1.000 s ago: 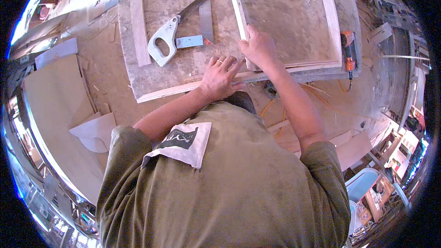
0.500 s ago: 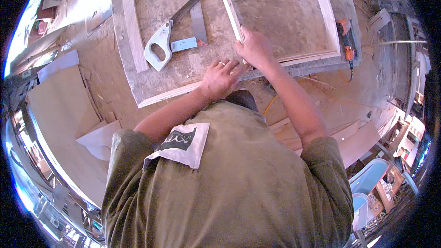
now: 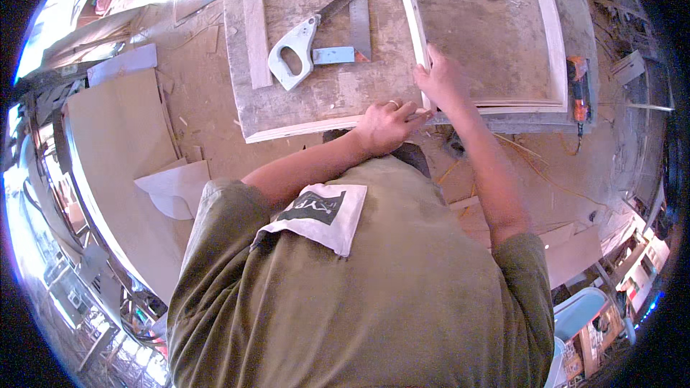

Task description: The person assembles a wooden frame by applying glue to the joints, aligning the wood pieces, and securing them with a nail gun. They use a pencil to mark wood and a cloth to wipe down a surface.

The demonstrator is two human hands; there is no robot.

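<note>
A wooden slat (image 3: 411,11) runs away from me and meets the near rail (image 3: 302,128) of a wooden frame on the worktable. My right hand (image 3: 443,83) is closed round the slat's near end, thumb on its left side. At the joint, my left hand (image 3: 388,128), with a ring on one finger, has its fingers bent over the near rail. A handsaw (image 3: 293,52) with a white handle lies left of the slat. Its blade crosses a try square (image 3: 335,55) with a blue stock and a steel blade.
An orange and black power drill (image 3: 578,90) lies at the worktable's (image 3: 316,97) right edge, outside the frame's right rail (image 3: 552,25). Another wooden strip (image 3: 256,29) lies at the left. Sheets of board (image 3: 118,151) lean at far left, and offcuts litter the floor.
The whole view has shifted, so the table sits further right and higher. My left hand has closed in on the joint, its fingers now bent over the rail. My right hand keeps its hold.
</note>
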